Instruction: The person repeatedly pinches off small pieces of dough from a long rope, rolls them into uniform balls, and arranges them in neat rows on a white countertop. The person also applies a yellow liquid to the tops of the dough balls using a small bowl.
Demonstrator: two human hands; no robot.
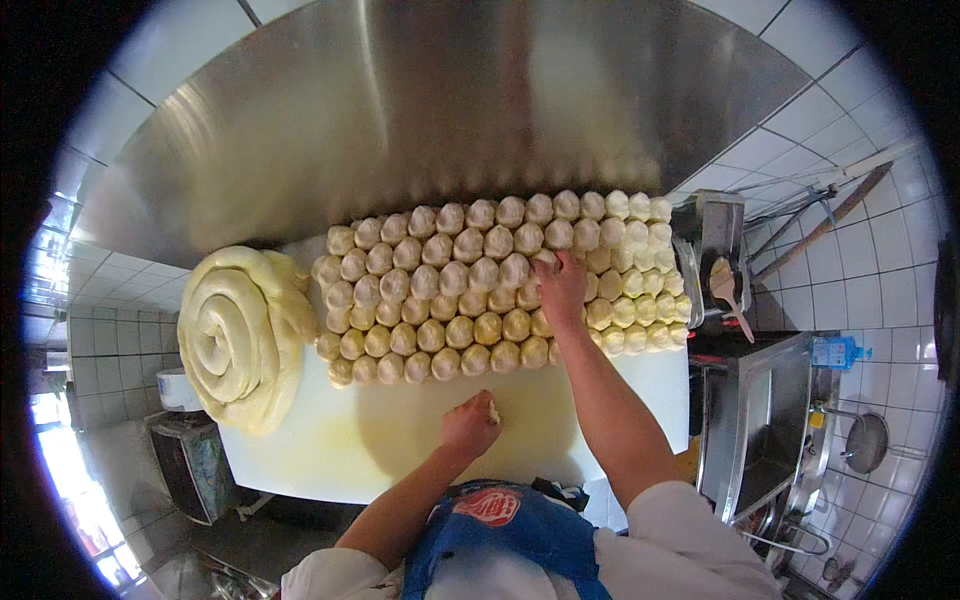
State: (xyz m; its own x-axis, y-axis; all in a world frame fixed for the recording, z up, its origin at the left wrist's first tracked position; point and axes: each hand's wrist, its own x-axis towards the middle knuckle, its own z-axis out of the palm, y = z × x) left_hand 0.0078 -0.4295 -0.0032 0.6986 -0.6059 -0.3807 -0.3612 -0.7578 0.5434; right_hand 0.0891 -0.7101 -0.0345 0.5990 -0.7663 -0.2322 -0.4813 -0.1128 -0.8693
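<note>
Stacked rows of pale dough balls [425,281] fill the far side of the white work board [320,455]. My right hand [563,290] reaches into the upper layer, its fingers closed on a dough ball [545,259] at the end of a row. Closer to me, above the bare front of the board, my left hand [470,426] is a fist. A small bit of dough [493,410] pokes out of it; how much the palm holds is hidden. On the left of the board lies a thick coil of dough rope [222,335], shiny and yellowish.
Behind the board rises a metal sheet [440,110]. To the right stand a metal container with a scoop-like tool [728,290], a steel sink [770,440] and a blue bottle [836,352]. A dark box-shaped appliance [190,465] sits at the left below the board's edge.
</note>
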